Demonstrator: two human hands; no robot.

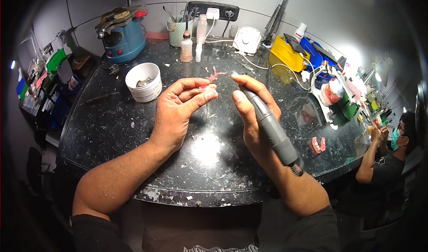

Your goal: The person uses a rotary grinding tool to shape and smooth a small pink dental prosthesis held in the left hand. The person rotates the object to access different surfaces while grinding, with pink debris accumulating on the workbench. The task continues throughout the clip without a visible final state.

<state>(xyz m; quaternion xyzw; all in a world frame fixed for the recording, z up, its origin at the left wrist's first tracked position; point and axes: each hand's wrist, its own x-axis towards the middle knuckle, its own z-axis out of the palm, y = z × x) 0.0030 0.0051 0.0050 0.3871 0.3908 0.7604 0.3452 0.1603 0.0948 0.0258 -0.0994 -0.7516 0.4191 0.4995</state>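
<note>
My left hand (176, 109) pinches a small pink and whitish denture-like piece (210, 89) between thumb and fingers; its exact shape is mostly hidden. Wrapped by my right hand (255, 107) is a dark grey rotary handpiece (273, 129), its front end turned toward the small piece and its cord end toward my forearm. A gap separates the two hands, and the tool's tip stays apart from the piece. Just beyond my left fingertips shows a branching pink scrap (216, 75). A pink denture with teeth (318, 145) lies on the bench to the right.
A white tub (143, 91) with contents stands left of my hands. Farther back are a blue machine (125, 44), a bottle (186, 50), a tool cup (179, 31) and a white device (247, 40). Yellow (286, 53) and blue bins stand back right; a masked person (394, 151) works at far right.
</note>
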